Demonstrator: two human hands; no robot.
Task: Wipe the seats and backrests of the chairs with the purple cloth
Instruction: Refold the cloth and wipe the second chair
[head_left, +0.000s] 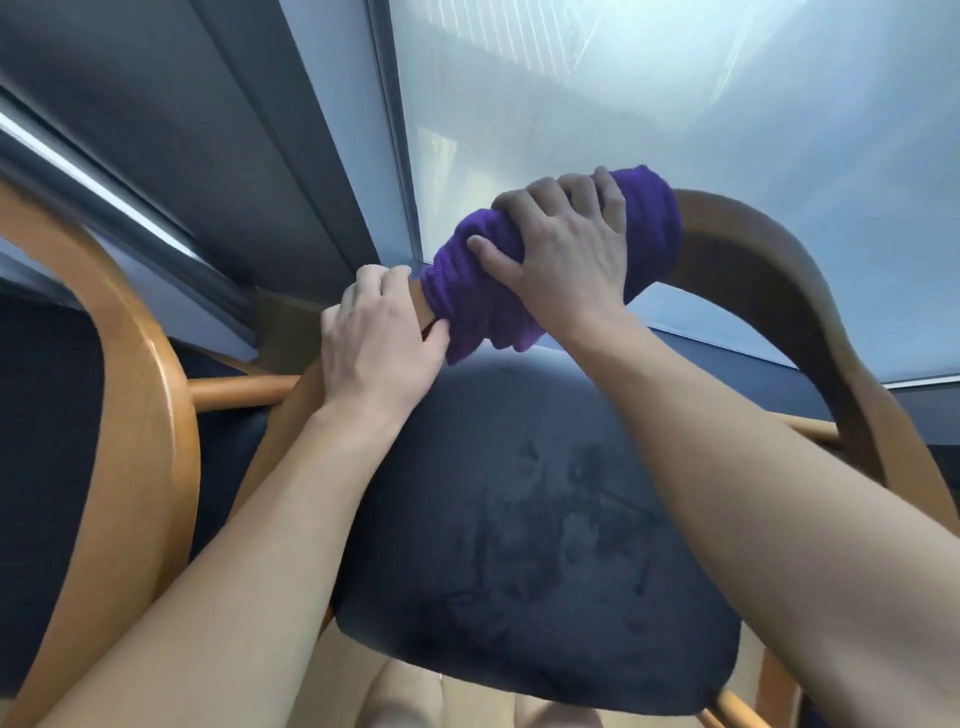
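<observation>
A frosted window (675, 104) with a grey frame (395, 156) is filling the background, right behind two wooden chairs standing side by side. The nearer chair has a curved wooden backrest (769, 270) and a dark blue padded seat (519, 519), whose fabric is showing darker smudged patches. The purple cloth (467, 291) is lying wrapped around the top rail of this backrest, bunched into a thick roll, with a loose end hanging down toward the seat. The right hand (566, 244) is pressing down on top of the cloth, its grip clenched around both cloth and rail, fingers curling over the far side. The left hand (379, 338) is grasping the bare rail just beside the cloth's left end, thumb touching the fabric. The second chair (156, 374) is standing to the left, its arched wooden frame close alongside.
</observation>
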